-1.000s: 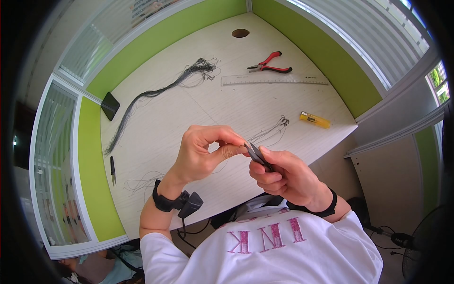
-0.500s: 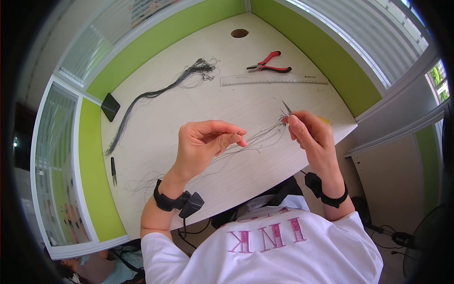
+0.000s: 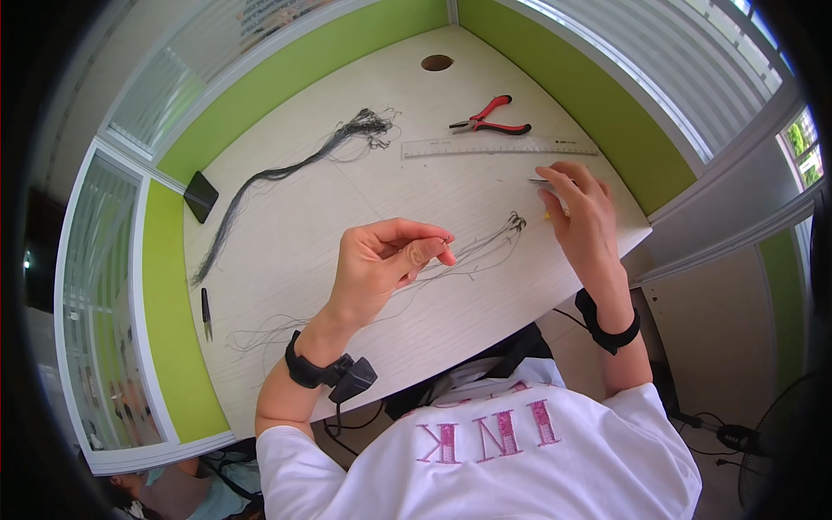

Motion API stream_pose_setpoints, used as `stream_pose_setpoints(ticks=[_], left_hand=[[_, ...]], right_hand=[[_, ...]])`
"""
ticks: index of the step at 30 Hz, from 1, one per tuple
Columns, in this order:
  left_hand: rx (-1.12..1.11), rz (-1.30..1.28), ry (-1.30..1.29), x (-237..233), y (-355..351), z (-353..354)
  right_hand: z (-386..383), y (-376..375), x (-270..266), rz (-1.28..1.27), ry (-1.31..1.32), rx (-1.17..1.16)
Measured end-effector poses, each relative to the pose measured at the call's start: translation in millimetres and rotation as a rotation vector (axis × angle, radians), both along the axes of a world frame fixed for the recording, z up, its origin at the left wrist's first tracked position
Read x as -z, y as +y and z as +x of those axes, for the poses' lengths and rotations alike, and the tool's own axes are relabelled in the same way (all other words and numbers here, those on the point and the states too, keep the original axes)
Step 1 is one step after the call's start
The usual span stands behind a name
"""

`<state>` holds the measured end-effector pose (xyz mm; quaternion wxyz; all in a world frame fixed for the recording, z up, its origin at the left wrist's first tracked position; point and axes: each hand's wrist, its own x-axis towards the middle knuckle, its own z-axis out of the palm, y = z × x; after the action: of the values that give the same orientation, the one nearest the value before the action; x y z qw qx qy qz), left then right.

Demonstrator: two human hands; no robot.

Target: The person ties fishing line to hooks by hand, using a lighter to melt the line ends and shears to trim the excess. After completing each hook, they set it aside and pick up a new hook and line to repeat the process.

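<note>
My left hand (image 3: 377, 264) is raised over the middle of the desk, thumb and forefinger pinched on something too small to make out. Behind and below it run thin grey strands (image 3: 472, 257), bunched at the right into small dark curled ends (image 3: 517, 222). To the right, my right hand (image 3: 585, 208) has thumb and fingers apart, over a pointed metal tool (image 3: 539, 180) partly hidden by the fingers. A bit of something yellow (image 3: 549, 216) shows beside the thumb; its kind is hidden.
Red-handled pliers (image 3: 492, 117) and a clear ruler (image 3: 498, 148) lie at the back right. A long dark bundle of strands (image 3: 295, 167) stretches across the left. Near the left edge are a dark flat object (image 3: 201, 197) and black-handled snips (image 3: 206, 314). Green partitions (image 3: 581, 108) border the desk.
My right hand has moved up and right, away from the curled strand ends, and its fingers have spread around the pointed metal tool. My left hand keeps its pinch in nearly the same place.
</note>
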<state>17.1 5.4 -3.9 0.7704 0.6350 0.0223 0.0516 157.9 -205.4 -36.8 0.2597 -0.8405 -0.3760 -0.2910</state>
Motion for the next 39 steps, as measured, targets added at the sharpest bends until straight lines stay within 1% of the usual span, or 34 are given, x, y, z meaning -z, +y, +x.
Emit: stream_pose_setpoints(ticks=[2,4,5,8,10,14,16,18,19,20,21,23,24,26,27,29,30,31,32,33,36,39], left_hand=[[-0.031,0.026,0.032,-0.3,-2.9,0.3],[-0.008,0.003,0.053,1.8,-3.8,-0.3],[0.013,-0.020,0.069,2.3,-3.5,-0.7],[0.023,-0.006,0.075,1.2,-3.0,-1.4],[0.029,-0.009,0.068,1.6,-2.0,-2.0],[0.053,0.008,0.080,0.9,-3.7,-2.6],[0.028,-0.010,0.095,-3.2,-6.7,-2.2],[0.002,-0.027,0.110,-5.7,-6.6,-0.9],[-0.054,0.003,0.123,-6.5,-5.4,0.5],[-0.108,0.032,0.135,-7.2,-3.9,2.3],[-0.109,0.032,0.134,-3.9,1.5,4.9],[-0.278,0.740,-0.038,7.8,15.2,8.7],[-0.279,0.740,-0.039,9.7,16.7,8.5],[-0.428,1.044,-0.158,10.6,17.6,9.2],[-0.428,1.043,-0.159,7.1,13.3,8.7],[-0.386,0.721,-0.114,-7.1,-2.2,5.0],[-0.389,0.719,-0.113,-9.9,-4.4,2.5],[-0.276,0.454,-0.013,-11.9,-6.1,0.0],[-0.160,0.187,0.083,-12.1,-7.8,-1.9],[-0.138,0.166,0.047,-5.7,-8.9,-2.3],[-0.098,0.163,0.072,-3.9,-10.1,-4.4],[-0.127,0.165,0.076,-7.3,-11.8,-5.7]], right_hand=[[-25.3,11.0,-19.5,0.291,0.475,-0.367],[-44.8,21.1,-31.3,0.414,0.659,-0.595],[-50.6,25.1,-33.9,0.421,0.722,-0.643],[-55.2,34.0,-38.9,0.414,0.686,-0.645],[-54.6,35.3,-37.7,0.416,0.724,-0.641],[-55.0,36.6,-36.6,0.386,0.667,-0.637],[-56.0,36.5,-34.4,0.387,0.638,-0.639],[-55.9,36.2,-30.1,0.456,0.710,-0.606],[-55.5,36.1,-29.2,0.455,0.710,-0.607],[-54.9,35.8,-28.6,0.505,0.817,-0.615],[-54.4,35.5,-28.5,0.555,0.923,-0.621],[-53.5,33.7,-30.0,0.550,0.961,-0.617],[-53.2,33.3,-30.6,0.546,1.000,-0.611],[-52.7,33.7,-29.5,0.535,0.993,-0.595],[-52.6,34.1,-29.2,0.525,0.988,-0.579],[-53.0,35.2,-29.4,0.495,0.957,-0.560],[-53.4,35.9,-29.3,0.465,0.927,-0.542],[-54.1,36.7,-29.1,0.461,0.929,-0.544],[-54.5,37.4,-28.9,0.430,0.865,-0.550],[-55.0,38.2,-28.8,0.399,0.801,-0.555],[-57.9,41.3,-28.6,0.372,0.778,-0.545],[-59.1,42.8,-27.8,0.355,0.758,-0.557]])
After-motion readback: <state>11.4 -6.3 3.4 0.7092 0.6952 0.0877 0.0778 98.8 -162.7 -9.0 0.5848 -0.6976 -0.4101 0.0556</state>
